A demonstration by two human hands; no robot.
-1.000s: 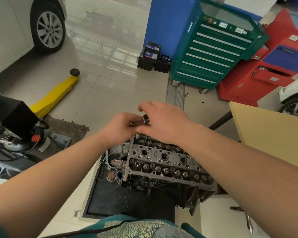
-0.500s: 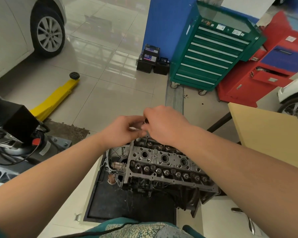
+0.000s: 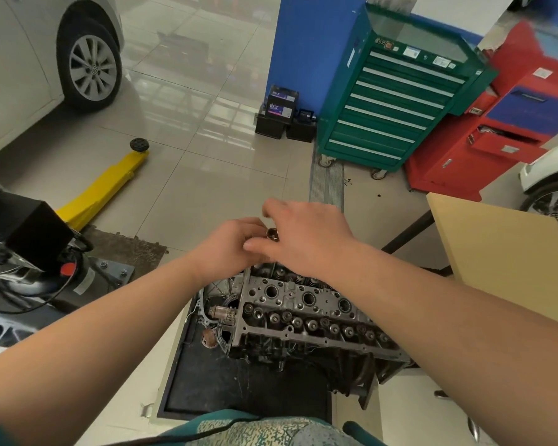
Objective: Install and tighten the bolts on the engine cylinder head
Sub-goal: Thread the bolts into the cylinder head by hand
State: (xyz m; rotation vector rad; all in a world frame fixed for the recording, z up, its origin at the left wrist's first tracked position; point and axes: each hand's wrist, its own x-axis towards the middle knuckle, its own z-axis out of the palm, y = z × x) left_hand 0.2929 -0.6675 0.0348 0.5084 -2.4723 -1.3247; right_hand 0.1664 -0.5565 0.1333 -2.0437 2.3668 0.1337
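A grey engine cylinder head (image 3: 306,312) with round bores and valve springs sits low in the middle of the head view, on a dark tray (image 3: 226,387). Both hands meet just above its far left end. My left hand (image 3: 229,246) has its fingers curled round a small metal bolt (image 3: 273,234), whose round head shows between the hands. My right hand (image 3: 306,233) pinches the same bolt from the right, thumb low and index finger raised. The bolt's shank is hidden by the fingers.
A yellow floor jack (image 3: 107,185) lies on the tiles at left, beside a black machine (image 3: 33,233) with cables. A green tool cabinet (image 3: 397,101) and red cabinet (image 3: 496,136) stand behind. A tan board (image 3: 509,252) is at right. Car wheels show at both edges.
Both hands stay together on the bolt above the head's far end. They shifted slightly and the bolt's round head now shows again between them.
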